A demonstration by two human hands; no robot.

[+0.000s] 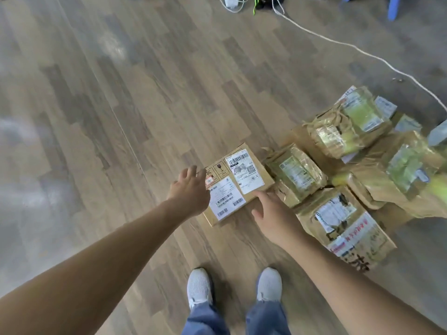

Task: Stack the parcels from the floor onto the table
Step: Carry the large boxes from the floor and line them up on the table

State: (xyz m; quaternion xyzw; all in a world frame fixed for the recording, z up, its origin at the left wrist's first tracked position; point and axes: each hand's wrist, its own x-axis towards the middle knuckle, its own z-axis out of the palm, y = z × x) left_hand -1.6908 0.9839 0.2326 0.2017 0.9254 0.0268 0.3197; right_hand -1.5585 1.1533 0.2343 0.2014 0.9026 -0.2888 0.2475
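A flat cardboard parcel [238, 183] with white shipping labels lies on the wooden floor in front of my feet. My left hand [191, 189] hovers over its left edge with loosely curled fingers and holds nothing. Fingers relaxed, my right hand [272, 213] reaches to the parcel's near right corner and grips nothing. To the right lies a pile of several taped brown parcels [338, 221], some stacked on each other. No table is in view.
A white cable [358, 48] runs across the floor at the upper right. Plugs and more cords [232, 2] lie at the top edge, beside blue chair legs [393, 8]. My grey shoes [199, 287] stand just behind the parcel. Bare floor stretches to the left.
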